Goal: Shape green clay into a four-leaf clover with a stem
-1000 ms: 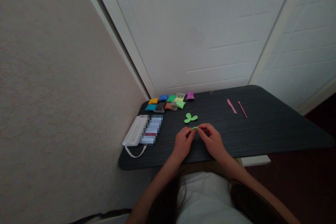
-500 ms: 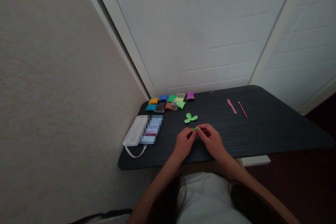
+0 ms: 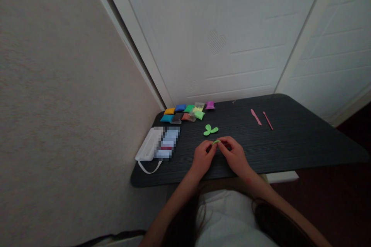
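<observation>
My left hand (image 3: pixel 203 158) and my right hand (image 3: pixel 234 156) meet over the dark table (image 3: pixel 290 142), fingertips pinched together on a small green clay piece (image 3: pixel 215 142). Only the top of that piece shows between the fingers. Just beyond the hands lies a flat green clay shape with three lobes (image 3: pixel 210 130) on the tabletop, apart from both hands.
Several small coloured clay packets (image 3: pixel 188 112) sit at the table's back left. A white box with a strap (image 3: pixel 148 147) lies at the left edge. Two pink modelling tools (image 3: pixel 261 118) lie at the back right. A white door stands behind, a wall on the left.
</observation>
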Available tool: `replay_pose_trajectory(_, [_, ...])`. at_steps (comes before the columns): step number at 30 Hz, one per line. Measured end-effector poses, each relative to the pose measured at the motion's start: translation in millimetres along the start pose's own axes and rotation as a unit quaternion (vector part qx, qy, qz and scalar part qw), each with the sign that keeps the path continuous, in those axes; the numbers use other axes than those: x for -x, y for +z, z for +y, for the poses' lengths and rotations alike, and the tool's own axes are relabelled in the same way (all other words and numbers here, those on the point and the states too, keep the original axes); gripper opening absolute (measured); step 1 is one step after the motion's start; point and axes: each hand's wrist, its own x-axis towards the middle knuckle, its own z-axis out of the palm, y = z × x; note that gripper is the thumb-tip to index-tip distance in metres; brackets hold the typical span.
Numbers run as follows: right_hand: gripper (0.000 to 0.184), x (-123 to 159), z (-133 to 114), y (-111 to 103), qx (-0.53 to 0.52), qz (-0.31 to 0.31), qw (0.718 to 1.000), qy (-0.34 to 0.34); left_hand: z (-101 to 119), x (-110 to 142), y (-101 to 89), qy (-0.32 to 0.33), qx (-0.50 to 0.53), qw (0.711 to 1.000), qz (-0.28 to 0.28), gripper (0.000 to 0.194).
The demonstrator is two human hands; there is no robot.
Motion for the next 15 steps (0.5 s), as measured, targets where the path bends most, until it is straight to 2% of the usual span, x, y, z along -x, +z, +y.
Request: replay_pose_trajectory(15, [0.017, 0.1, -1.8, -0.3, 0.001, 0.000, 1.000, 0.004, 0.3, -0.2, 0.4, -0.001, -0.006, 1.000, -0.001, 0.026])
